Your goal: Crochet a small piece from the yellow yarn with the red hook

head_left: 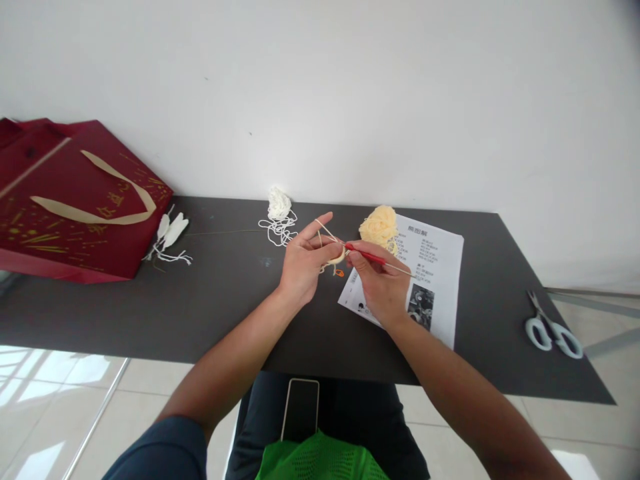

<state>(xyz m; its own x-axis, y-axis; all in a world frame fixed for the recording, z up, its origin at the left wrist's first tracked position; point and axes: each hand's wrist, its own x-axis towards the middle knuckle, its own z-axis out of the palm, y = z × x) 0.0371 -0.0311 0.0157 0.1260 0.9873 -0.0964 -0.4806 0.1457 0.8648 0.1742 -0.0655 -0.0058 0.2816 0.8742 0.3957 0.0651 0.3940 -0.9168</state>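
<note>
Between thumb and fingers, my left hand (301,267) pinches a small pale yellow crochet piece (336,261); a strand of yarn runs over its raised index finger. My right hand (383,283) grips a crochet hook (367,254) with a red handle and a thin metal shaft. The hook's tip meets the crochet piece, though the stitches are too small to make out. An orange stitch marker (340,273) hangs just below the piece. Behind my right hand lies a pale yellow yarn ball (379,225), partly over a printed sheet (447,267) with text and a dark picture.
White yarn (279,203) lies loosely wound near the wall. Farther left are white crocheted pieces (174,231) with loose tails, beside a dark red gift bag (90,200). Scissors (550,328) rest at the table's right end. A phone (300,408) lies on my lap below the dark table (225,300).
</note>
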